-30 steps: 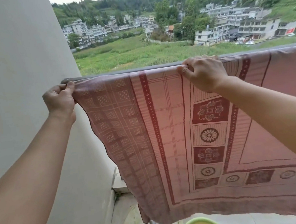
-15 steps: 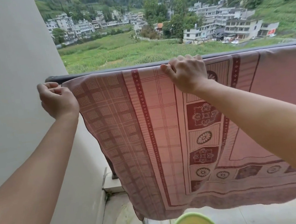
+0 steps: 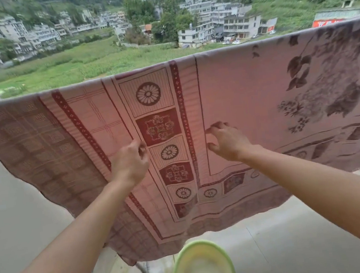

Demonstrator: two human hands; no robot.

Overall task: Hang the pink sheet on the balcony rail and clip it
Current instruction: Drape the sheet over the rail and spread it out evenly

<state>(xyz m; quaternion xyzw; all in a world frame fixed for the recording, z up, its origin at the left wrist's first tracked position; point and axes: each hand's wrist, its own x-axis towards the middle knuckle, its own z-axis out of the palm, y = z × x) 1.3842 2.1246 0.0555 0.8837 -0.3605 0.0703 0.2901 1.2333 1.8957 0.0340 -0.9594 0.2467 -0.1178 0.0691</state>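
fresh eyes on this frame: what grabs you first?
The pink sheet dominates, draped over the rail across the whole width, with dark red medallion bands at centre and a leaf print at right. In front of it, the left hand pinches the cloth beside the medallion band, and the right hand hovers with its fingers curled. A green basin sits on the floor at bottom centre; no clips show.

Both hands have left the top edge: left hand (image 3: 129, 164) and right hand (image 3: 228, 141) now lower, against the sheet's (image 3: 248, 98) hanging face.
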